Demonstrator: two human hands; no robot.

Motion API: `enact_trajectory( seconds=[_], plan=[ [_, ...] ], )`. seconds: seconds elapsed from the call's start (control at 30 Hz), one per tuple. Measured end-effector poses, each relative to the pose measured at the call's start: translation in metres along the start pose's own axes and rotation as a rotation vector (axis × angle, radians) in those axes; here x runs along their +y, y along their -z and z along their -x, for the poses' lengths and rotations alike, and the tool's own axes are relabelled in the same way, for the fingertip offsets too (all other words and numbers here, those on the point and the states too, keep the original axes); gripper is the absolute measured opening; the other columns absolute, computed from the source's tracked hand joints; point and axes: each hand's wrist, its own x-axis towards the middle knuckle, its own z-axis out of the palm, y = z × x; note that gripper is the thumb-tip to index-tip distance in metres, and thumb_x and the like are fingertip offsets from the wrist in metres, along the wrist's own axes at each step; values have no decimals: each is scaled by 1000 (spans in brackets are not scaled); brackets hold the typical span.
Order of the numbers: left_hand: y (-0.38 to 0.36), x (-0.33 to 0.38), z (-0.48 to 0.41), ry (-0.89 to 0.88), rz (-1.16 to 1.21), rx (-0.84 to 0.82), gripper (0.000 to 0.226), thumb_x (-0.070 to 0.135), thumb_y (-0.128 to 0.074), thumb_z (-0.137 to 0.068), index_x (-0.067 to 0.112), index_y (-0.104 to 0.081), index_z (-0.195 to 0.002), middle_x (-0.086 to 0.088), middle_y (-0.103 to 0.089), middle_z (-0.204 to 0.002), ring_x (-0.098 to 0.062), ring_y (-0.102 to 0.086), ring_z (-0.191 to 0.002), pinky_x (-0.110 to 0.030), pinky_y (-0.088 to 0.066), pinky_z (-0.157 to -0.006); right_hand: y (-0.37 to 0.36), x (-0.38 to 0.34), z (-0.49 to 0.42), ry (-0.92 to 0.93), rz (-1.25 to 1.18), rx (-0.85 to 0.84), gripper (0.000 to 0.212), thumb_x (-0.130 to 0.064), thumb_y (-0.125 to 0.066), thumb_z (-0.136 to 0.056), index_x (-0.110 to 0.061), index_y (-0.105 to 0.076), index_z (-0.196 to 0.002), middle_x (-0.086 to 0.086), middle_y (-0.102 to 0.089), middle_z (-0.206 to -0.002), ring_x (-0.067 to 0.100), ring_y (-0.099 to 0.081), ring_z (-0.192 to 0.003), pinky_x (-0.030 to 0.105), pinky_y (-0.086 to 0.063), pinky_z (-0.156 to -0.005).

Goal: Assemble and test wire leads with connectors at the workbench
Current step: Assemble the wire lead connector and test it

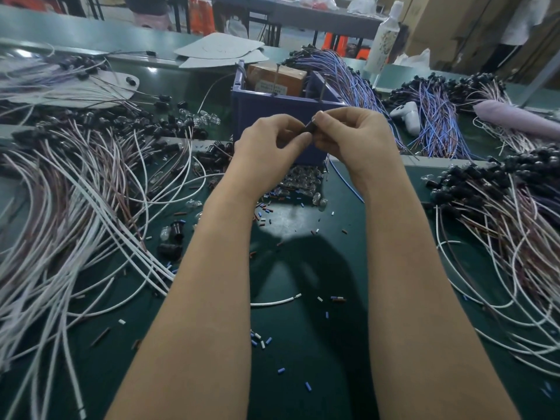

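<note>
My left hand point(269, 140) and my right hand point(351, 137) meet in front of a blue plastic bin point(263, 113), above the green bench. Between their fingertips sits a small black connector point(310, 127); both hands pinch it, thumbs and forefingers curled round it. A blue wire point(345, 180) runs down below my right wrist; whether it joins the connector is hidden. Small clear bulbs point(303, 180) lie in a heap under my hands. Piles of white and brown wire leads point(91, 207) with black connectors cover the left side.
More leads with black connectors point(500, 207) lie at the right, and blue-purple bundles point(436, 122) behind. The bin holds a brown box point(275, 78). A white controller point(406, 115), a tall bottle point(381, 40) and cut insulation bits point(260, 341) are on the green mat.
</note>
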Motion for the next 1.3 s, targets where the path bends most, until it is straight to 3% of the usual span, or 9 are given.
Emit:
enact_trajectory(
  seconds=[0.23,0.47,0.57,0.67,0.77,0.9,1.0,1.17,1.3],
  plan=[
    [-1,1,-5,-79,-65,89,18,17,-59,-92,12,-69,-105,7,-63,-82,-4,-56,-75,0,-37,-64,-3,2,-3,-23,-62,-18,13,-5,-63,-89,-7,-61,-76,7,-64,-72,11,-62,-63,18,-54,-64],
    [-1,5,-5,-37,-162,66,23,21,-56,-93,17,-67,-113,0,-70,-105,-19,-61,-103,-34,-45,-96,-9,5,-5,-14,24,-4,12,-8,-63,-90,-10,-60,-78,8,-65,-77,15,-65,-69,24,-57,-70],
    [-7,10,-7,37,-267,107,23,27,-56,-92,23,-65,-113,-3,-62,-113,-23,-56,-108,-39,-43,-98,-9,7,-6,23,135,7,12,-10,-66,-88,-12,-57,-79,12,-67,-81,21,-67,-73,34,-59,-75],
    [-8,13,-9,96,-233,185,23,37,-57,-93,14,-62,-91,-2,-61,-90,-19,-57,-83,-27,-43,-75,-4,8,-7,12,39,114,11,-8,-62,-90,-12,-56,-81,8,-64,-76,13,-65,-62,28,-57,-69],
    [-13,14,-11,322,33,-17,56,52,-37,-97,7,-62,-75,1,-58,-58,-11,-52,-47,-23,-39,-52,3,8,-8,-59,-103,148,13,-9,-59,-93,-12,-57,-80,5,-62,-72,7,-60,-53,20,-53,-59],
    [-13,9,-11,602,896,23,43,43,-29,-102,10,-48,-84,1,-49,-54,-4,-32,-33,-14,-25,-38,13,8,-4,-192,-80,-23,18,-10,-58,-93,-9,-54,-75,6,-52,-62,9,-47,-46,15,-41,-45],
    [-1,-6,-11,580,1177,253,33,34,-33,-104,13,-48,-83,6,-40,-53,-3,-28,-37,-14,-20,-38,26,5,1,-263,-51,-223,16,-6,-57,-91,-9,-59,-75,4,-49,-58,9,-46,-45,14,-39,-42],
    [17,-12,-9,420,997,455,32,26,-40,-102,15,-50,-74,11,-38,-42,-1,-31,-36,-15,-25,-39,28,7,11,-336,285,-638,21,-6,-55,-91,-16,-69,-79,0,-63,-62,9,-59,-54,19,-51,-57],
    [21,-5,-7,266,610,127,33,26,-44,-101,15,-54,-71,12,-40,-45,-3,-35,-41,-18,-31,-45,16,6,10,-248,451,-637,20,-31,-52,-95,-24,-70,-92,1,-74,-90,14,-68,-84,31,-52,-84]
  ],
)
